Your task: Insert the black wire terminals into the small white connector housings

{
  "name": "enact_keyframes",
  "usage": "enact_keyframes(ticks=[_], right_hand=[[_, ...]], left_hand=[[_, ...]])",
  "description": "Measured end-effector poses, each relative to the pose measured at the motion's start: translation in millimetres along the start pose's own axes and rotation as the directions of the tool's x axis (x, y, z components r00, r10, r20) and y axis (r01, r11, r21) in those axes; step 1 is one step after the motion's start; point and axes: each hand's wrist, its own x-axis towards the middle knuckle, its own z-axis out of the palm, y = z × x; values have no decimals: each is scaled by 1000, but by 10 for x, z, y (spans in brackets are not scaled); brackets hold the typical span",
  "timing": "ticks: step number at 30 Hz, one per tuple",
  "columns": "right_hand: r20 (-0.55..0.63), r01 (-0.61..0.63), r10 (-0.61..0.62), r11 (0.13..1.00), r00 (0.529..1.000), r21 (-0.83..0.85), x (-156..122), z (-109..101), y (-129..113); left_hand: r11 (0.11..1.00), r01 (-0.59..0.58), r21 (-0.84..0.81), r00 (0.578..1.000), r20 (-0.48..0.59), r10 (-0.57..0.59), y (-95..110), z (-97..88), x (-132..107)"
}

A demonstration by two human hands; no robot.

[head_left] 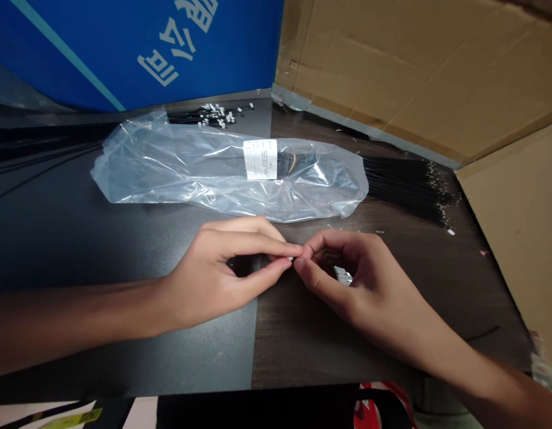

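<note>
Fingertips around tiny piece (half-hidden)

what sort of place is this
Probably an assembly workbench, perhaps in a workshop: pale-tipped black wires stick out of a labelled clear plastic bag, and cardboard walls off part of the table.

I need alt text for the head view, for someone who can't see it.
A left hand pinches a tiny piece, too small to identify, right against the right hand, above a dark table. Behind lies a clear plastic bag, black wires extending from its right end.
</note>
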Motion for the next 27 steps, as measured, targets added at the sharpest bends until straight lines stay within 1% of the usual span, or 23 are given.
enact_keyframes(ticks=[2, 5, 17, 27], right_hand=[[5, -14, 14, 1000, 1000, 7, -5, -6, -12], [11, -40, 40, 999, 999, 23, 1, -11, -32], [31, -69, 66, 994, 997, 79, -11, -12, -18], [18, -30, 28, 995, 999, 91, 5, 28, -22]], left_hand=[[999, -37, 20, 999, -7, 37, 3, 7, -18], [998, -49, 31, 999, -2, 49, -4, 11, -33], [1000, -17, -8, 1000, -17, 17, -13, 1, -30], [999, 12, -53, 1000, 0, -12, -7, -9, -18]])
